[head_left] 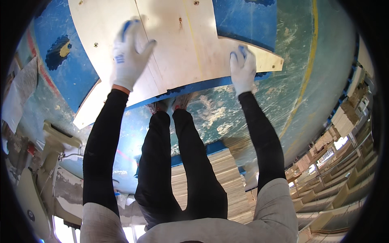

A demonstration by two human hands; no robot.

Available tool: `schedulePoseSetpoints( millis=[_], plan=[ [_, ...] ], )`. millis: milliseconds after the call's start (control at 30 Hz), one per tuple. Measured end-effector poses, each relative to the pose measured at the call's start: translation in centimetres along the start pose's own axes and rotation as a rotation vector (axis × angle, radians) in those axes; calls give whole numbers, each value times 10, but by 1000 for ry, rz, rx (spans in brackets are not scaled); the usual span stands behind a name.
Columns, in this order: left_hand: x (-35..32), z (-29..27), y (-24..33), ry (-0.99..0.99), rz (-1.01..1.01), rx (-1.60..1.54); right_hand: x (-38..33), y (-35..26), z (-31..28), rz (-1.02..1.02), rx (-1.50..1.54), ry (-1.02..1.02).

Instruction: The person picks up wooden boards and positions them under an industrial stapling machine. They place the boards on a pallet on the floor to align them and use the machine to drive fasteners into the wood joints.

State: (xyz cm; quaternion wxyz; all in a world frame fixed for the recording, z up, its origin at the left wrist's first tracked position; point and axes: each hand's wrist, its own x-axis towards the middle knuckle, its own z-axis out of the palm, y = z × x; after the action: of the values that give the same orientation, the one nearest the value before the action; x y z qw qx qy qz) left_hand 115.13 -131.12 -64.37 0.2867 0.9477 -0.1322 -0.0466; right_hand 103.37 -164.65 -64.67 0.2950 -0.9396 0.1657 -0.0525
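Note:
A large pale plywood-like panel [178, 52], cut with curved edges and narrow pointed ends, lies in front of me over a blue base [247, 20]. Small metal fittings dot its face, and a thin dark line runs down it. My left hand [130, 60], in a white glove with blue marks, is over the panel's left half, slightly blurred, with fingers stretched and thumb spread. Whether it touches the surface I cannot tell. My right hand [243, 68], gloved likewise, lies at the narrow right end of the panel, its fingers apart and slightly bent. Neither hand holds anything.
My feet stand on a worn green floor [210, 109] just below the panel's near edge. Behind me is a stack of flat sheets [235, 182]. A beige machine [52, 150] stands at the left. Wooden stacks [344, 119] and slatted racks [336, 194] line the right.

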Motion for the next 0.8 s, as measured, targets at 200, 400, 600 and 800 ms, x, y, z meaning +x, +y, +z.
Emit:
schedulePoseSetpoints(
  millis=[200,400,600,800],
  plan=[
    [-15,-36,-105,102,-600,186,92,-6,30,37,170,-255],
    [-25,-41,-122,-62,-731,-284,98,-25,59,77,127,-555],
    [-27,-37,-119,-98,-761,-272,89,-13,63,64,-15,-443],
    [-40,-33,-134,-64,-663,-83,81,-16,47,91,-120,-497]
  ],
)
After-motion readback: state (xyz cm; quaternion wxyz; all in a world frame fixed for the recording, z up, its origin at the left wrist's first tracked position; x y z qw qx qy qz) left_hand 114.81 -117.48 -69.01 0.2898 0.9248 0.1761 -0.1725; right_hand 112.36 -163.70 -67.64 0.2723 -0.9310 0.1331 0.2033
